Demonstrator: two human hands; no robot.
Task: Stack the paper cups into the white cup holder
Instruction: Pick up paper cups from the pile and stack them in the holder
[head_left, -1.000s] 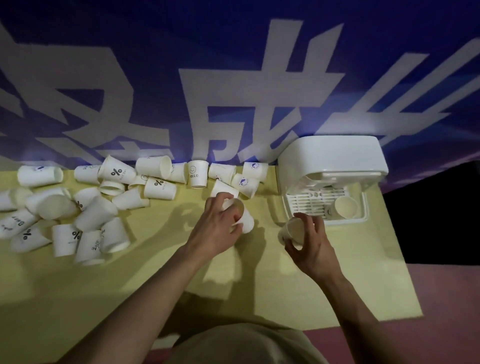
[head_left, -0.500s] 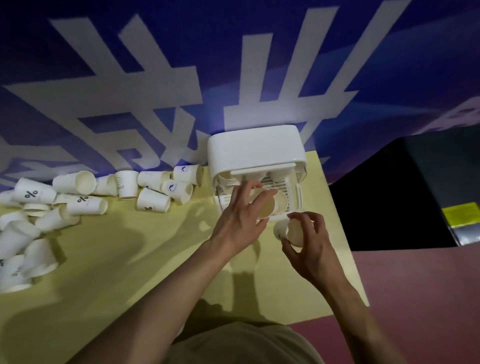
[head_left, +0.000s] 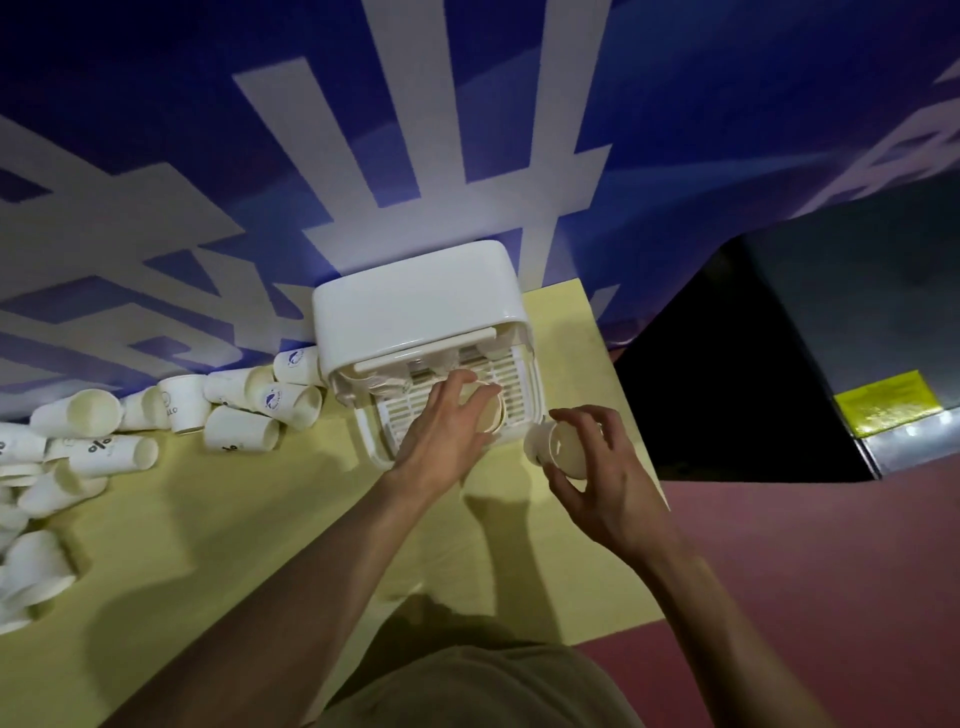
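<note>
Head view: cups going into the holder, one per hand.
Loose cups lie on the left; left hand curls round a cup over the holder tray, right hand pinches another cup just beside it. Light, crushable paper, so I'd grip the sides gently.

A blue banner with big white characters fills the upper frame, behind a pale yellow tabletop. Reddish floor lies at the lower right. A dark recess sits at the right, with a yellow patch on grey.
</note>
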